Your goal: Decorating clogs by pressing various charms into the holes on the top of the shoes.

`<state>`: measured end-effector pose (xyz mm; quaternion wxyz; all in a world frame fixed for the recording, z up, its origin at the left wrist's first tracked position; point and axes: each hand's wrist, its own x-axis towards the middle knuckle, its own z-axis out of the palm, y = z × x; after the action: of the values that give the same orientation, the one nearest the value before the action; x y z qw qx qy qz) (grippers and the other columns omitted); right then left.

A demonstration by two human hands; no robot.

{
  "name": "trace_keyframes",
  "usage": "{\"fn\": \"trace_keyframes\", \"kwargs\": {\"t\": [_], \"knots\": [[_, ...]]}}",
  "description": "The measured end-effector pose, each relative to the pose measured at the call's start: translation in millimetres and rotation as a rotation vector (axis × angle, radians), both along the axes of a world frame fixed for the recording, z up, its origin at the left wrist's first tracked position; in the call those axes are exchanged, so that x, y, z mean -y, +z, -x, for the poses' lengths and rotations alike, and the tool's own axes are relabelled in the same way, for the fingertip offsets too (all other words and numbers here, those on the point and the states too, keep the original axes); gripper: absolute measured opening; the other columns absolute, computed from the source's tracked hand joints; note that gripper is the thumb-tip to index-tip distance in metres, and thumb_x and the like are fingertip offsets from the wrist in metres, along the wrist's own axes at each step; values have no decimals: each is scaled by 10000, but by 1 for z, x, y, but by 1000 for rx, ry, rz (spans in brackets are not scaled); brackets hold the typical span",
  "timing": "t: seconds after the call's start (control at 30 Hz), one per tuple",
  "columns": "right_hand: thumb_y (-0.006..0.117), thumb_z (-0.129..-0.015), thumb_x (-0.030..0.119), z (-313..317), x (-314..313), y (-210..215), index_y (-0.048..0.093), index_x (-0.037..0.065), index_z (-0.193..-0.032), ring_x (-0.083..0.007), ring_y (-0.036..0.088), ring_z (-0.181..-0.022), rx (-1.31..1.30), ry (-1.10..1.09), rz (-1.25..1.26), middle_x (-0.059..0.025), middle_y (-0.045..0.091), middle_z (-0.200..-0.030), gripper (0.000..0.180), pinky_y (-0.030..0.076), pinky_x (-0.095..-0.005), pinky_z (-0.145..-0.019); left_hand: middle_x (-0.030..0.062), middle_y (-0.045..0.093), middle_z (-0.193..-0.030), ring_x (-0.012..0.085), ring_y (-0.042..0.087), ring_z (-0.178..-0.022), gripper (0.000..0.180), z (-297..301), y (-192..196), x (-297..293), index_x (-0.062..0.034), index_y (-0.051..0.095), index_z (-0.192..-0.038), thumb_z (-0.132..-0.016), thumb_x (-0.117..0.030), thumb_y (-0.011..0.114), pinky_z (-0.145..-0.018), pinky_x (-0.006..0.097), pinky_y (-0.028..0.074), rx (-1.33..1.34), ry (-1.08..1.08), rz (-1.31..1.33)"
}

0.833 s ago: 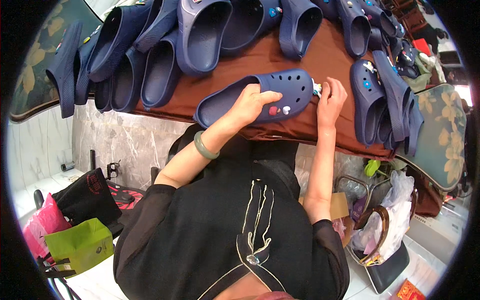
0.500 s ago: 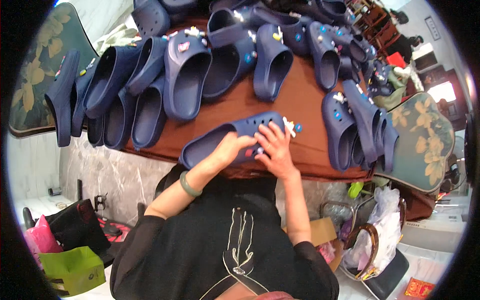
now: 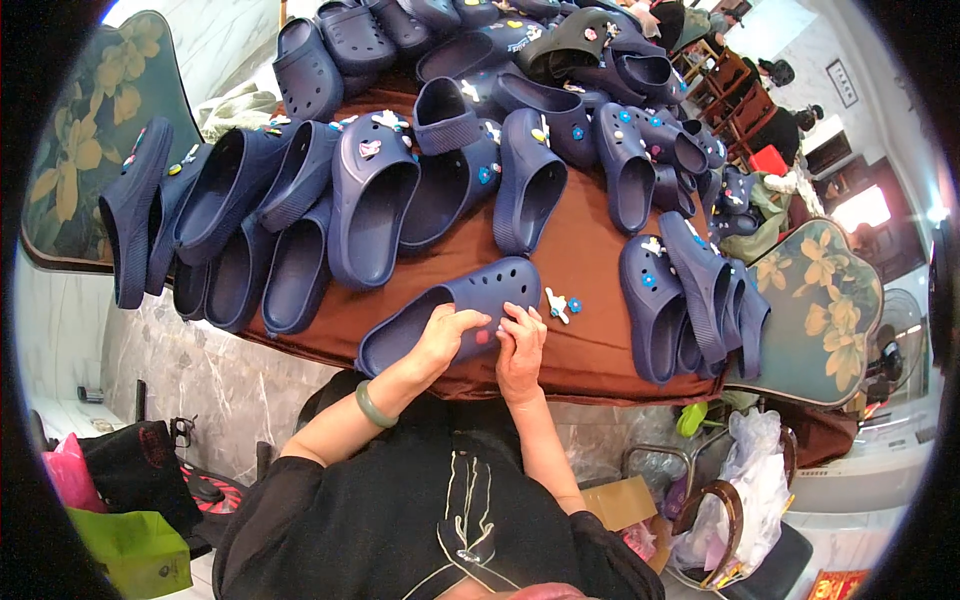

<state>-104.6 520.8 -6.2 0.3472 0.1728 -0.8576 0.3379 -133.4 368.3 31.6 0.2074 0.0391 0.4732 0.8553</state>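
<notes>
A navy blue clog [image 3: 465,293] lies on the brown cloth in front of me, its toe to the right and heel to the left. My left hand [image 3: 440,342] grips its near side at the middle, with the thumb stretched over the upper. On the near side of the toe, my right hand [image 3: 520,350] has its fingers curled against the clog. Between the hands a small pinkish-red charm [image 3: 483,338] shows on the upper. Anything else under the right fingertips is hidden. Loose on the cloth, right of the toe, are a white charm [image 3: 556,308] and a blue flower charm [image 3: 574,305].
Many navy clogs with charms, such as an upright one [image 3: 375,210], crowd the far and left parts of the brown cloth [image 3: 590,265]. Another group of clogs [image 3: 655,310] stands at right. Floral chair backs [image 3: 815,310] flank the table. A chair with plastic bags [image 3: 740,510] is below right.
The view has tilted up and shifted. My right hand has drawn back from across the toe holes to the near edge, its spread fingers now curled. My left hand keeps its hold.
</notes>
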Motion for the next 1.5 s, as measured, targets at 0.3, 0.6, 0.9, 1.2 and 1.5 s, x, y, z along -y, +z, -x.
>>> {"fn": "trace_keyframes", "kwargs": {"t": [0.3,0.6,0.9,1.2,1.5], "knots": [[583,-837,-14,2,3,3,542,28,-1017,-326,536,-1039,-11,-13,5,-145,596,-1125,190,413,-452,-972,19,613,-778,100,549,-716,148,1,-2,-1,-13,639,-858,-833,-128,549,-674,231,431,-39,9,-18],[629,-820,31,-10,1,-1,608,39,-1038,-308,498,-1055,-38,-75,-79,-124,558,-1078,219,380,-438,-956,23,630,-757,100,569,-691,107,2,-12,0,-34,640,-811,-809,-127,587,-671,243,443,-84,26,-20],[662,-784,30,-9,-8,-4,539,59,-947,-273,468,-940,98,34,121,-111,501,-1001,206,390,-373,-862,32,655,-761,112,586,-698,130,3,-29,-3,-29,662,-812,-806,-138,592,-689,251,453,-120,57,-28],[633,-767,-30,-8,-2,-11,517,52,-927,-271,476,-893,3,-6,68,-120,494,-948,214,399,-367,-822,30,636,-716,109,575,-667,132,6,-25,-4,-30,655,-772,-809,-140,593,-656,253,440,-72,36,-4],[678,-776,29,-7,-3,1,520,60,-923,-259,485,-746,111,8,107,-102,507,-827,217,425,-355,-688,44,636,-680,120,572,-631,163,6,-36,-5,-20,659,-726,-815,-135,585,-653,259,437,-106,113,44]]}}
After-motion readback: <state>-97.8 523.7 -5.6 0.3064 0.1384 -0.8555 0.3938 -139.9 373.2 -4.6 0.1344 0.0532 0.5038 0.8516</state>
